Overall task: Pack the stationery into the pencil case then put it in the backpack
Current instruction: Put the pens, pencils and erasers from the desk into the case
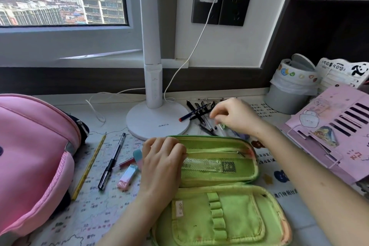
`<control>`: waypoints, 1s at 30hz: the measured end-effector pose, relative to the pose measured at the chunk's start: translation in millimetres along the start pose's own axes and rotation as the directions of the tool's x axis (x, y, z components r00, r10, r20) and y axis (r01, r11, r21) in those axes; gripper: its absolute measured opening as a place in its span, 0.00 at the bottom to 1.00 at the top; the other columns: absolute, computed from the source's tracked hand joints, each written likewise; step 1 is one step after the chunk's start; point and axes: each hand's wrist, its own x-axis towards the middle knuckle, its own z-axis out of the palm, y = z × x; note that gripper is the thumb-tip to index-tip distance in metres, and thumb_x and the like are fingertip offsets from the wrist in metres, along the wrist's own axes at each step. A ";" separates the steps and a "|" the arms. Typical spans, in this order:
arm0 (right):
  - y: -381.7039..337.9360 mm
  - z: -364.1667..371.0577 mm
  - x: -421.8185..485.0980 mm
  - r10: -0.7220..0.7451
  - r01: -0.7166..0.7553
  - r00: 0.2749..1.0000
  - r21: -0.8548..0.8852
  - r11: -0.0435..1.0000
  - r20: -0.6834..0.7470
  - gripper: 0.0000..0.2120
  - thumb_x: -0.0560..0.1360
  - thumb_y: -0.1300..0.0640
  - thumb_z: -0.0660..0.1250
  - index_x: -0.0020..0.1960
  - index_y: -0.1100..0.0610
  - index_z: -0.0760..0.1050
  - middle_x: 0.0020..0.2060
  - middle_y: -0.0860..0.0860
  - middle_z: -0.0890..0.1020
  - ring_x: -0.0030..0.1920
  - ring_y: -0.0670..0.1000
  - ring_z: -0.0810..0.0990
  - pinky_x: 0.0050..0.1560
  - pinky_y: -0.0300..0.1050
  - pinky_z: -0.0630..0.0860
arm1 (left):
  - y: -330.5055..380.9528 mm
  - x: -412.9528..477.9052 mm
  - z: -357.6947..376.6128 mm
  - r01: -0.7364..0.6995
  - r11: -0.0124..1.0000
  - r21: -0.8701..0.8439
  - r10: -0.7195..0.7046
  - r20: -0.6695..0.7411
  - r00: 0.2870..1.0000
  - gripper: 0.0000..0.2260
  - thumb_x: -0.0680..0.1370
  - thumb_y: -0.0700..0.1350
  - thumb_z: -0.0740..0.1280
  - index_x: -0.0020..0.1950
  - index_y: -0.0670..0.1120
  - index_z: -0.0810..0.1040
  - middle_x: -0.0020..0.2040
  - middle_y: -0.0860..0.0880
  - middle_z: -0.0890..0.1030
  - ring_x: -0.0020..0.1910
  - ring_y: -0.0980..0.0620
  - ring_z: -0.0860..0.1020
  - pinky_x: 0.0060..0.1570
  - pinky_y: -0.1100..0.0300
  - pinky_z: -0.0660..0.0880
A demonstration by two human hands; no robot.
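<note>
The open green pencil case lies low in the middle, its long side going left to right. The left hand curls over its left edge. The right hand is just above it, fingers bunched over the pens. It is too blurry to tell if it pinches one.

green pencil case lies open; pens behind, pink backpack left.

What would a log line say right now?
step: packing stationery | left hand: holds open pencil case | right hand: at pens behind case, grip blurred | backpack: at left
</note>
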 end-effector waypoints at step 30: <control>-8.5 26.7 -23.1 -0.245 0.277 0.901 0.041 0.960 -0.358 0.03 0.70 0.66 0.69 0.43 0.61 0.78 0.35 0.50 0.78 0.36 0.47 0.74 0.37 0.37 0.71 | -2.6 0.1 4.2 0.116 0.993 -0.002 -0.115 0.114 0.987 0.03 0.65 0.43 0.70 0.35 0.46 0.77 0.39 0.50 0.77 0.41 0.46 0.72 0.42 0.56 0.59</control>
